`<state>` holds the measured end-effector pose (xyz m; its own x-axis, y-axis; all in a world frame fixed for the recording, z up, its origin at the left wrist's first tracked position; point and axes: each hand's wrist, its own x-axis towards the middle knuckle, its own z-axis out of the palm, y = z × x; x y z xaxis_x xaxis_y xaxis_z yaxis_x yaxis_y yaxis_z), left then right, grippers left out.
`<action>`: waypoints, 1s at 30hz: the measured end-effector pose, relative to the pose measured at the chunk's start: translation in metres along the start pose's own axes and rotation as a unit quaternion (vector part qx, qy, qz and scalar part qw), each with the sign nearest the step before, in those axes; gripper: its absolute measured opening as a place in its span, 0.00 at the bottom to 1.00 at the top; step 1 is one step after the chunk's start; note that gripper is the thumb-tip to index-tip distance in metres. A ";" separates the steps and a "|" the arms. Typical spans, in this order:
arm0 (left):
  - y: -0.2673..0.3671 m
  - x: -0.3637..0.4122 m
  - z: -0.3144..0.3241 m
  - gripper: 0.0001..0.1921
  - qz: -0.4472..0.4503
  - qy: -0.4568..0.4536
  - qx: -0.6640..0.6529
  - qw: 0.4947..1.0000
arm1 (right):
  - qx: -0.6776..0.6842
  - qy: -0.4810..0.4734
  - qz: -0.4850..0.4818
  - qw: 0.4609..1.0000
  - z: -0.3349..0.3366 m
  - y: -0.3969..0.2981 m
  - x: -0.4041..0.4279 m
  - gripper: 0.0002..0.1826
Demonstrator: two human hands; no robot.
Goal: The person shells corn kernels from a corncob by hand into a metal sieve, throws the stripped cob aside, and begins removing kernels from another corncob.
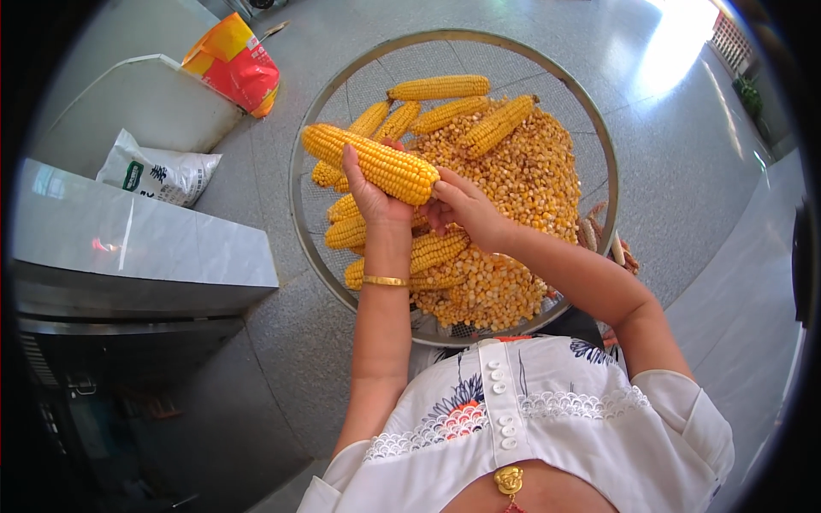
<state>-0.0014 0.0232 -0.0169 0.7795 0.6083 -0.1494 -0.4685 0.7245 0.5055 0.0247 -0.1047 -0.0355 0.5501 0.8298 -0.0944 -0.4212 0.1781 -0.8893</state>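
My left hand (375,192) is wrapped around the underside of a yellow corn cob (372,160) that still bears its kernels. With thumb and fingertips, my right hand (465,208) touches the lower right end of the same cob; whether it grips it is hard to tell. Both hands are over a large round mesh sieve with a metal rim (611,154). In the sieve, a heap of loose corn kernels (532,173) covers the right and lower middle. Several whole cobs lie at the left, one cob (439,87) near the top, and another cob (499,126) on the heap.
Bare cobs (622,250) lie just outside the sieve at the right. On the speckled floor (667,141), a red and yellow bag (240,67) stands at the upper left. A white printed sack (163,172) lies behind the marble-like ledge (147,218), with a dark cabinet front below.
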 end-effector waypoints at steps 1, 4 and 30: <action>0.001 0.001 -0.002 0.23 -0.002 -0.002 0.010 1.000 | 0.002 -0.001 0.001 1.000 0.002 -0.003 -0.001 0.17; 0.001 0.001 -0.003 0.23 -0.001 -0.004 0.015 1.000 | 0.118 -0.012 0.054 0.991 0.002 -0.009 -0.001 0.18; -0.003 -0.004 0.005 0.22 -0.004 0.004 0.026 1.000 | 0.068 -0.046 0.091 0.992 -0.004 -0.021 -0.003 0.17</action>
<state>-0.0014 0.0169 -0.0132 0.7795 0.6055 -0.1606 -0.4401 0.7118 0.5475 0.0345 -0.1134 -0.0188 0.3908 0.8984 -0.2003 -0.6043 0.0862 -0.7921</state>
